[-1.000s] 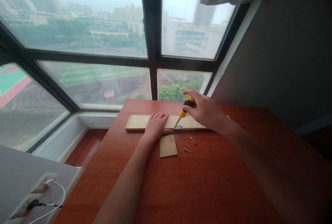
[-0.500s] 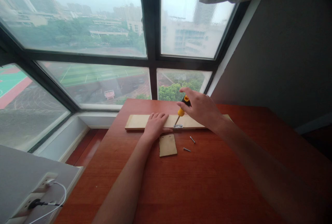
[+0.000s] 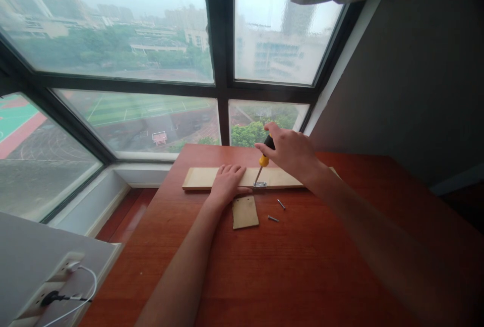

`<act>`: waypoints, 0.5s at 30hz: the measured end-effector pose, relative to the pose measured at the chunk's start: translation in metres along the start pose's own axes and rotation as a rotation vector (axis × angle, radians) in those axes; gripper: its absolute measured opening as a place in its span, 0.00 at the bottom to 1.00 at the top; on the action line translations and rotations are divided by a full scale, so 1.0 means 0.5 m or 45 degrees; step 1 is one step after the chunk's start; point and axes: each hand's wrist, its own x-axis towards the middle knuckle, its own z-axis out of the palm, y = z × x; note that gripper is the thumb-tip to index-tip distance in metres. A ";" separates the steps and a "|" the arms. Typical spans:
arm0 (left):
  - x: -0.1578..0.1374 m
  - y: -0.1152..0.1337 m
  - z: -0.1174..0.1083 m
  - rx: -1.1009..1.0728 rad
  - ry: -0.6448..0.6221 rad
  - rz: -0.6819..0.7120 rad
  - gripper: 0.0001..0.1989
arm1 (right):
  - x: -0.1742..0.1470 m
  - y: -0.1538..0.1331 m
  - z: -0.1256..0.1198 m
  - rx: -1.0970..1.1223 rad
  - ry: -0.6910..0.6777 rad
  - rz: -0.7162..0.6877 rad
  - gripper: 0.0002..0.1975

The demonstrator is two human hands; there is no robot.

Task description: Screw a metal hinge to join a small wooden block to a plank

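A long, pale wooden board lies flat across the table. My left hand spans it, fingers over the top towards the far edge and thumb along the near edge, holding it in place. In my right hand is a yellow-and-black screwdriver, tilted, its fingers closed round the handle. Its tip meets the board at the left end of a small metal hinge-like plate on the near edge. Whether a screw sits under the tip is too small to tell.
Nearer me on the reddish-brown table lie a thin square wooden piece with small holes and two loose screws, one upper and one lower. Windows rise behind the table. Plugged sockets are at lower left.
My right hand has turned slightly on the screwdriver handle, its fingers and wrist shifting a little. The screwdriver tip stays at the metal plate, and my left hand has not moved.
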 end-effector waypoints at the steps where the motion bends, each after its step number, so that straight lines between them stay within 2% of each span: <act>1: 0.000 0.000 0.000 0.001 0.000 -0.001 0.33 | 0.000 -0.003 -0.001 -0.037 0.000 0.021 0.23; 3: 0.000 0.001 0.000 -0.001 -0.003 -0.001 0.34 | 0.002 -0.005 -0.001 0.032 -0.019 -0.006 0.21; 5: 0.001 0.000 0.001 -0.006 -0.010 -0.002 0.34 | 0.006 0.000 0.000 0.218 -0.050 -0.109 0.18; 8: 0.001 -0.001 0.001 -0.013 -0.016 -0.005 0.35 | 0.009 0.005 0.002 0.390 -0.097 -0.230 0.20; 15: 0.003 0.002 -0.002 -0.022 -0.007 -0.010 0.33 | -0.001 -0.023 -0.003 -0.052 0.024 -0.066 0.17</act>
